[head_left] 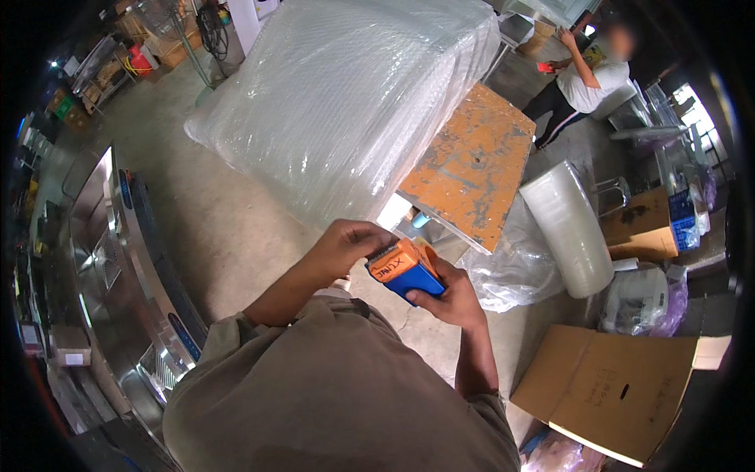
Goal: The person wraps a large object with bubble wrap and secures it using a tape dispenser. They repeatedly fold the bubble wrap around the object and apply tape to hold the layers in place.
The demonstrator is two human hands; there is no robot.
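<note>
My right hand [454,300] grips an orange and blue tape dispenser [409,271], thumb along its blue side. The dispenser is tilted, and a toothed edge shows on its left. My left hand [346,245] is closed, with thumb and fingertips pinched together at that edge. What the fingertips pinch is too small to make out. Just beyond my hands stands a large bulky load covered in bubble wrap [314,102]. Beside it on the right lies a worn orange board [476,165] with grey scuffs.
Right of the board stands a bubble wrap roll [568,232], with loose plastic film [511,275] beside it. A cardboard box [613,385] lies near right. Long stainless steel equipment [145,267] lines the left. A person [590,82] in a white shirt stands far right.
</note>
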